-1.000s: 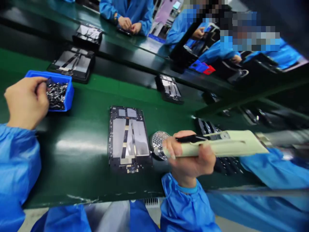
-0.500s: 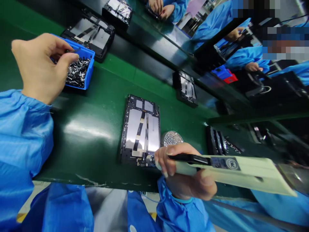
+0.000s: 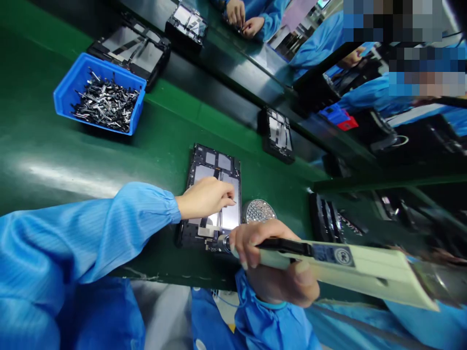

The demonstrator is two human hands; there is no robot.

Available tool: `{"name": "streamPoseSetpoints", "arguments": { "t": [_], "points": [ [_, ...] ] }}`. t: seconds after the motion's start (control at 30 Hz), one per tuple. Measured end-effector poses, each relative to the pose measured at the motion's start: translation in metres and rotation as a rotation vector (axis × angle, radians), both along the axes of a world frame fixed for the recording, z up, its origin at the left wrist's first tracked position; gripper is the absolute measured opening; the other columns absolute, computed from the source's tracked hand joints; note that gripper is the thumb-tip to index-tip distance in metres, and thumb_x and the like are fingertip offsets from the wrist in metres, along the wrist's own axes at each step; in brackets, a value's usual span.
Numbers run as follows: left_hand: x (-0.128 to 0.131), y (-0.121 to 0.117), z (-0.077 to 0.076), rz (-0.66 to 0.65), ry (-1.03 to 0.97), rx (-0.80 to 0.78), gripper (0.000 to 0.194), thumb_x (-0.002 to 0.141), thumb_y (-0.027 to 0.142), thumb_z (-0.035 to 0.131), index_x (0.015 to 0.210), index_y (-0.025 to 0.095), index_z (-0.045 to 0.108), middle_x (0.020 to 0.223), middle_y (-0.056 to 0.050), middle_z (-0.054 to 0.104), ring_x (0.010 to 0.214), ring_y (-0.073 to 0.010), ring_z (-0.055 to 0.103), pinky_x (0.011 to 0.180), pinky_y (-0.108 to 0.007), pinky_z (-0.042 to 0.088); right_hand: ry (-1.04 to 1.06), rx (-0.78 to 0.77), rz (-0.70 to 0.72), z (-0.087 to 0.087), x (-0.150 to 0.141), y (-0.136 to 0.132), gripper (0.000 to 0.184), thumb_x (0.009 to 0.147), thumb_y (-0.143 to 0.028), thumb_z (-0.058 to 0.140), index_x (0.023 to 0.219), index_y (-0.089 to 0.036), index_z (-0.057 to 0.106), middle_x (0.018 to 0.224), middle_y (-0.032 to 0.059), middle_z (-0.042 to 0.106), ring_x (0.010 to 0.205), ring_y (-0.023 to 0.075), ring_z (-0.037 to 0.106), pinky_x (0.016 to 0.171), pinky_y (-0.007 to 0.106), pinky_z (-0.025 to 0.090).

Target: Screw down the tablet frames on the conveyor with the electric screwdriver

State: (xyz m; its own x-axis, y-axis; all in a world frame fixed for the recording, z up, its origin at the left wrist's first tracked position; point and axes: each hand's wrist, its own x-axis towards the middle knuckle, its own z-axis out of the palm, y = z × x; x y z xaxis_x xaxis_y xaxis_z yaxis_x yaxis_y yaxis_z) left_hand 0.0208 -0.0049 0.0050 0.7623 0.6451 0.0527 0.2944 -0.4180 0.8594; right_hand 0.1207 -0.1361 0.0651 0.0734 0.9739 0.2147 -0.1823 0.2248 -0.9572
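Observation:
An opened tablet (image 3: 231, 217), with silvery panels and dark ribbon cables, lies flat on the green bench in front of me. Over its middle is my left hand (image 3: 208, 197), fingers pinched together; a tiny dark tip shows at the fingertips, most of it hidden. My right hand (image 3: 273, 262) is wrapped around a pale electric screwdriver (image 3: 361, 267) with a black lever. The tool lies nearly level, its metal nose at the tablet's lower right corner; its bit cannot be seen clearly. Just beyond that hand sits a round dish of screws (image 3: 260, 210).
At the left, a blue bin (image 3: 67, 99) holds many small metal parts. Behind it rests another opened tablet (image 3: 153, 56). Stacked tablets (image 3: 279, 131) stand on the raised dark ledge, and black parts (image 3: 324, 218) are at the right. Co-workers' hands (image 3: 244, 19) are across the bench.
My left hand has moved from above the blue bin, right and toward me, to over the tablet, still pinched on a small part. The right hand and screwdriver have barely moved.

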Motion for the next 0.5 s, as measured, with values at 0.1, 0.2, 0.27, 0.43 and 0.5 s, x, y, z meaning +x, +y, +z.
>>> {"name": "streamPoseSetpoints", "arguments": {
  "t": [0.1,0.2,0.27,0.43,0.5],
  "points": [
    [-0.001,0.001,-0.005,-0.027,0.033,-0.031,0.004,0.095,0.017,0.073,0.091,0.016,0.075,0.078,-0.002,0.075,0.074,-0.0184,0.069,0.066,-0.028,0.04,0.012,0.0,-0.022,0.014,0.014,-0.004,0.04,0.093,-0.06,0.068,0.096,-0.021,0.077,0.05,-0.0036,0.049,0.042,0.0147,0.046,0.053,0.031,0.044],
    [-0.006,0.002,-0.007,-0.016,-0.014,-0.058,0.006,0.093,0.016,0.073,0.087,0.016,0.074,0.074,-0.001,0.074,0.07,-0.018,0.068,0.066,-0.028,0.042,-0.003,0.1,-0.205,0.018,0.041,0.003,0.04,0.09,-0.059,0.07,0.101,-0.021,0.079,0.05,-0.0043,0.049,0.04,0.0135,0.043,0.052,0.031,0.043],
    [-0.009,0.001,-0.008,0.009,-0.081,-0.076,0.007,0.092,0.017,0.071,0.087,0.018,0.074,0.076,-0.002,0.075,0.069,-0.018,0.068,0.066,-0.028,0.044,0.002,0.178,-0.387,0.01,0.064,0.015,0.037,0.085,-0.058,0.074,0.092,-0.022,0.078,0.047,-0.0058,0.045,0.037,0.0122,0.04,0.048,0.028,0.041],
    [-0.017,0.007,-0.006,0.065,-0.318,-0.07,0.021,0.095,0.034,0.063,0.085,0.023,0.078,0.086,-0.002,0.077,0.076,-0.0199,0.07,0.069,-0.029,0.051,0.015,0.115,-0.675,-0.023,0.11,0.045,0.047,0.077,-0.067,0.076,0.07,-0.021,0.068,0.041,-0.0072,0.041,0.034,0.0108,0.038,0.042,0.024,0.041],
    [-0.022,0.014,-0.003,0.103,-0.363,-0.018,0.02,0.092,0.035,0.065,0.083,0.025,0.079,0.087,-0.002,0.077,0.078,-0.0207,0.07,0.072,-0.03,0.053,0.023,0.093,-0.71,-0.033,0.116,0.049,0.047,0.077,-0.066,0.076,0.071,-0.02,0.068,0.04,-0.0073,0.042,0.034,0.0106,0.04,0.042,0.024,0.043]
  ]
}}
